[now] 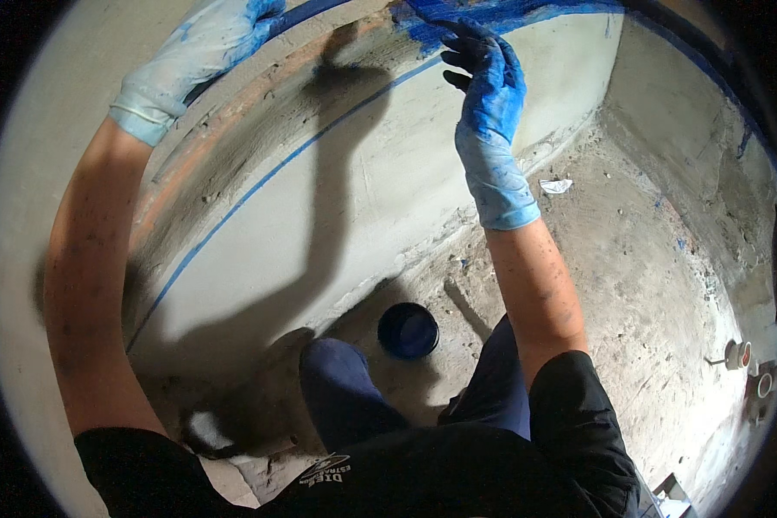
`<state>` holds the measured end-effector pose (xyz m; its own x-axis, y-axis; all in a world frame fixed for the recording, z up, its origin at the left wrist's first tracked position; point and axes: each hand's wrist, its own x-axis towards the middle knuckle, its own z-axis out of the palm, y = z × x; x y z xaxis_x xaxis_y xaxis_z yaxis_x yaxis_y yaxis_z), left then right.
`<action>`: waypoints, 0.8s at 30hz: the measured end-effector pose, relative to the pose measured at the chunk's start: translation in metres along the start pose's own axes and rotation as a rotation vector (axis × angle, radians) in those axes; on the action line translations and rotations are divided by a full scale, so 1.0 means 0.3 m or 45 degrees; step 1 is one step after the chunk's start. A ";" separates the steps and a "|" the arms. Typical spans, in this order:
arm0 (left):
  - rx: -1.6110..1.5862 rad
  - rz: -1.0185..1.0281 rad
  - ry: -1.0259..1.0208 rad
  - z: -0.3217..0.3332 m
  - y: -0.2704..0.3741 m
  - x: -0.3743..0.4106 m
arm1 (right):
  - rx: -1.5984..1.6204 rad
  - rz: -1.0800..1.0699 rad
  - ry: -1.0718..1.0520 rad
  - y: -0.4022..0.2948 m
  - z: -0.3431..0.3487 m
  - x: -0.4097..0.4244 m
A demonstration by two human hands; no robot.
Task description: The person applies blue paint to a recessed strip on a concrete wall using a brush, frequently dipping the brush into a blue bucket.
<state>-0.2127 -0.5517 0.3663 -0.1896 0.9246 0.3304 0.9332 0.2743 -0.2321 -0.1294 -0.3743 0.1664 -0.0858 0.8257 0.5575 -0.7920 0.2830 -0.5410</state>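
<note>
My right hand [492, 84], in a light-blue glove smeared with darker blue paint, is raised to the blue-painted patch [524, 16] at the top of the low wall. Its fingers are curled and partly apart; a thin dark shape runs up from the fingertips, but whether it is a held tool is unclear. My left hand [233, 35], in a paint-stained glove, is up at the top left beside a dark blue band [311, 13]. Its fingers are partly cut off by the frame edge. Below, a dark round bucket [408, 330] with blue inside stands on the floor between my knees.
A thin blue line [259, 184] curves along the pale wall face [388, 188], under a rough strip [246, 129]. The concrete floor [608, 285] holds a white scrap [555, 186]. Pipe ends [738, 355] stand at the far right.
</note>
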 end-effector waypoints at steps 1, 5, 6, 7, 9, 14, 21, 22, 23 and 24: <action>0.015 0.008 0.075 0.001 0.026 -0.022 | 0.005 0.018 0.009 -0.003 0.007 0.004; 0.125 0.063 0.230 0.007 0.045 -0.023 | 0.037 0.020 0.037 -0.012 0.033 0.045; 0.141 0.057 0.203 0.011 0.030 -0.025 | 0.043 -0.002 0.053 0.003 0.041 0.040; 0.127 0.038 0.114 0.008 -0.016 -0.001 | 0.045 -0.028 0.068 0.015 0.045 0.042; 0.085 -0.037 0.007 -0.001 -0.029 0.016 | 0.065 -0.059 0.074 0.037 0.046 0.061; 0.026 -0.074 0.042 -0.002 -0.018 0.001 | -0.043 -0.061 0.034 -0.037 0.127 0.009; 0.040 0.041 0.018 0.004 -0.044 0.021 | 0.155 -0.076 -0.044 0.049 0.223 -0.099; 0.058 0.029 0.013 0.001 -0.053 0.013 | 0.173 -0.056 -0.069 0.041 0.259 -0.139; 0.075 0.016 0.007 -0.003 -0.060 0.001 | 0.173 -0.022 -0.079 0.025 0.296 -0.187; 0.035 0.049 0.022 -0.008 -0.043 0.004 | 0.186 -0.011 -0.118 0.012 0.314 -0.207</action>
<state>-0.2242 -0.5547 0.3719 -0.1480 0.9299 0.3368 0.9311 0.2459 -0.2696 -0.1838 -0.4706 0.1891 -0.1288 0.7732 0.6209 -0.8716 0.2104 -0.4427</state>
